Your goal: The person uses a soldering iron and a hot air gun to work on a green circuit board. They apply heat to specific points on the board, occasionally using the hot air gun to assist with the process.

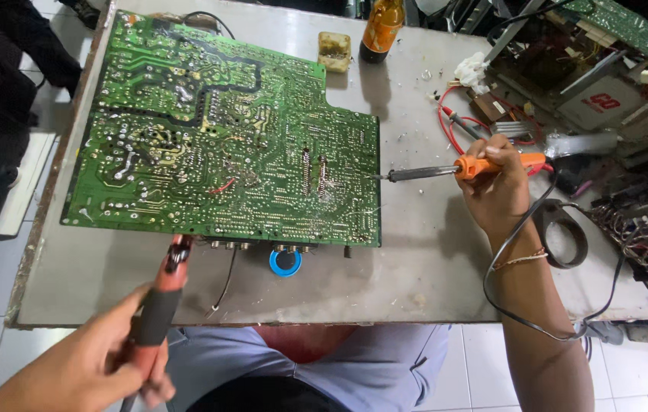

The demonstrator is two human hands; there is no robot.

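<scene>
A large green circuit board (217,130) lies solder-side up on the grey metal table (415,259). My right hand (495,187) grips an orange-handled soldering iron (446,171), whose tip points left at the board's right edge. My left hand (87,366), at the lower left near the table's front edge, holds a red and black hand tool (164,294) with its tip just below the board's front edge. A blue round part (285,263) sticks out under the board's front edge.
A brown bottle (382,29) and a small dirty tin (334,50) stand at the table's back. Open electronics chassis, boards and tangled wires (606,91) crowd the right side. A black cord (537,305) loops off the table past my right forearm. Tiled floor below.
</scene>
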